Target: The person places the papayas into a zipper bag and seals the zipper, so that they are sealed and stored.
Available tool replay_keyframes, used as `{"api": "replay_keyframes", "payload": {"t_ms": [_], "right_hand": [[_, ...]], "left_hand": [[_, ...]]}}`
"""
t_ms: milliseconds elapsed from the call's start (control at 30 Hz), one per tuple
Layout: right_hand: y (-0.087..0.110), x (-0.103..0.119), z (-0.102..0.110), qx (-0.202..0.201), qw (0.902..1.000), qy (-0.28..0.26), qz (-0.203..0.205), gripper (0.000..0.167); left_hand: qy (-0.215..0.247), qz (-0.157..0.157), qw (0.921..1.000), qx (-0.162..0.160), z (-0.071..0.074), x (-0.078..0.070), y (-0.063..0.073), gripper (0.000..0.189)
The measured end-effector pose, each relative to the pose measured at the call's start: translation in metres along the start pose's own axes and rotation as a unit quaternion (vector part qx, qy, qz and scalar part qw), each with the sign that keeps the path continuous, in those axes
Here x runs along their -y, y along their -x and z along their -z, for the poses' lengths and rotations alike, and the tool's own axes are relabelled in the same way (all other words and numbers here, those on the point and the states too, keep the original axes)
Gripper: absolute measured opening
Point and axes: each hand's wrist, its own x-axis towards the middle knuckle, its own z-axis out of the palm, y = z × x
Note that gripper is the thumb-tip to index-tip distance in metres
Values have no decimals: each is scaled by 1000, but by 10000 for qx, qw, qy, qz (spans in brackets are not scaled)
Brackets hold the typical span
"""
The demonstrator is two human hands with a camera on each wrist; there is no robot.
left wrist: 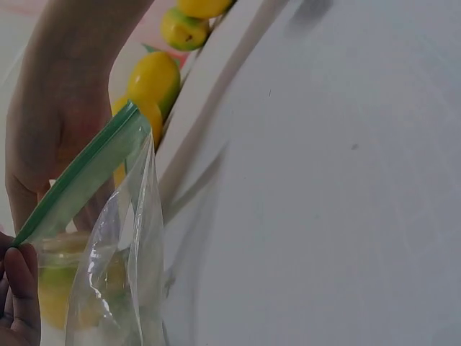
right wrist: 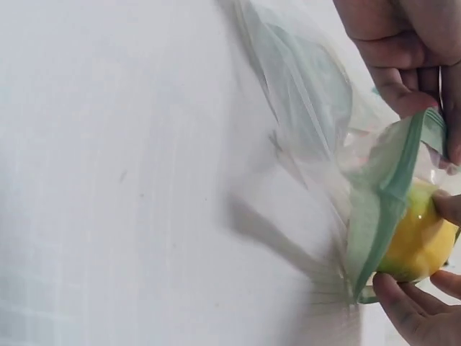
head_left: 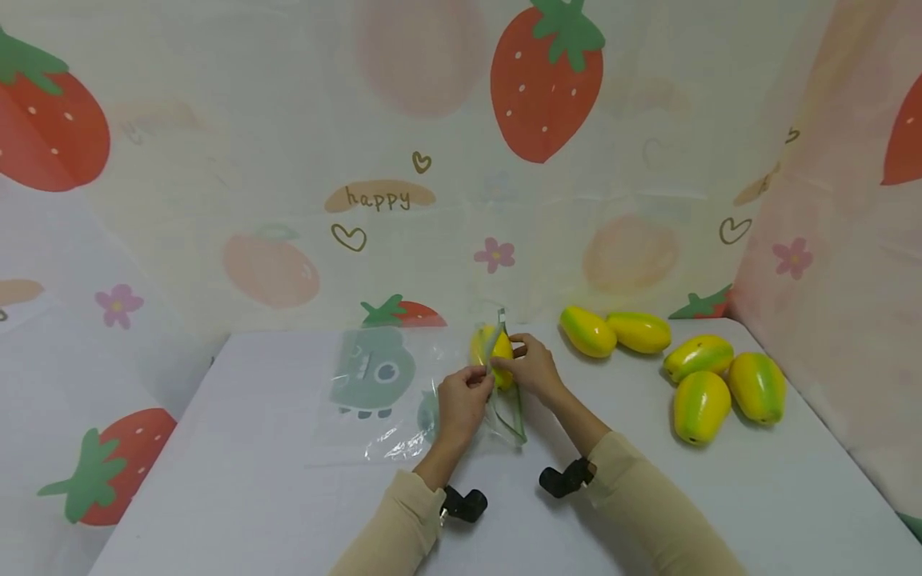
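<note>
A clear zip bag (head_left: 394,400) with a green seal strip and a cartoon monster print lies on the table, its mouth raised at the right end. My left hand (head_left: 464,400) pinches the bag's green edge, seen close in the left wrist view. My right hand (head_left: 535,370) grips a yellow-green papaya (right wrist: 418,238) at the open mouth, thumb and fingers on opposite sides. In the right wrist view, the green strip (right wrist: 392,191) stands beside the fruit and covers part of it. The left fingers (right wrist: 403,97) hold the strip's upper end there.
Several more papayas (head_left: 697,406) lie at the right of the white table (head_left: 216,480), two of them near its back edge. A strawberry-printed cloth (head_left: 461,160) hangs behind and at the sides. Each wrist carries a small black camera (head_left: 565,478).
</note>
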Motion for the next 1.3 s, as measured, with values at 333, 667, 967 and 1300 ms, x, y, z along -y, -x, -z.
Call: {"api": "replay_keyframes", "payload": {"t_ms": [333, 667, 967, 1300], "right_hand": [[-3, -5, -6, 14, 9990, -394, -199, 55], [-2, -4, -11, 1, 9951, -964, -206, 36], [-5, -3, -15, 282, 9881, -1511, -48, 25], [-6, -4, 2, 631, 9895, -1303, -12, 26]], "left_hand": [[104, 2, 9999, -73, 1, -1, 0, 19], [222, 40, 9997, -104, 2, -1, 0, 18], [378, -16, 9992, -113, 0, 3, -1, 18], [497, 129, 9986, -86, 0, 5, 0, 20]]}}
